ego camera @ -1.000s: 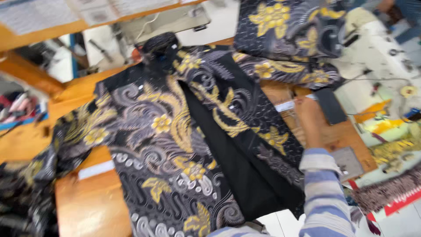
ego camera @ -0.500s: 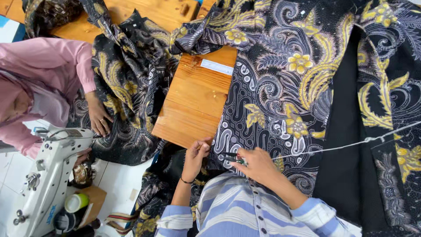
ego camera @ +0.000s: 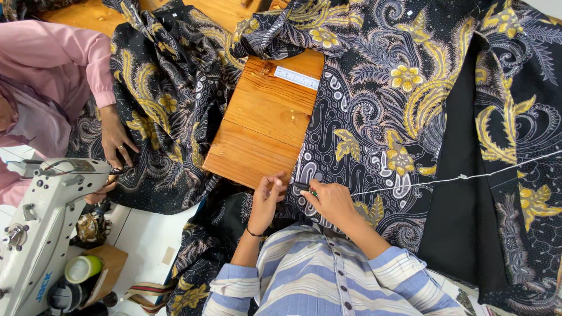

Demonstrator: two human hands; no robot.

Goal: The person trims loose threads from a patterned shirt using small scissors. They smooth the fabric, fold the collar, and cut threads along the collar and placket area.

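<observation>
Black cloth [ego camera: 404, 117] with big gold flowers and grey swirls covers most of the frame. It looks soft and thin, and it lies flat over a wooden table [ego camera: 263, 129] in the upper middle. The wood is light brown and smooth, with a small white label [ego camera: 297, 77] stuck near its top edge.

At the lower middle, the left hand [ego camera: 266, 202] pinches the hem of the cloth, fingers curled tight on it, just at the table's near edge. The right hand [ego camera: 331, 202] is right beside it, closed around a small dark tool [ego camera: 305, 187] with a bit of green on it. The tool tip touches the cloth hem. A thin white thread [ego camera: 456, 177] runs from the right hand across the cloth to the right edge of the frame.

Both arms wear a shirt with blue and white stripes [ego camera: 328, 275].

At the left, another person in a pink sleeve [ego camera: 64, 58] rests a hand [ego camera: 117, 137] on more of the same cloth, next to a white sewing machine [ego camera: 41, 222] in the lower left.
</observation>
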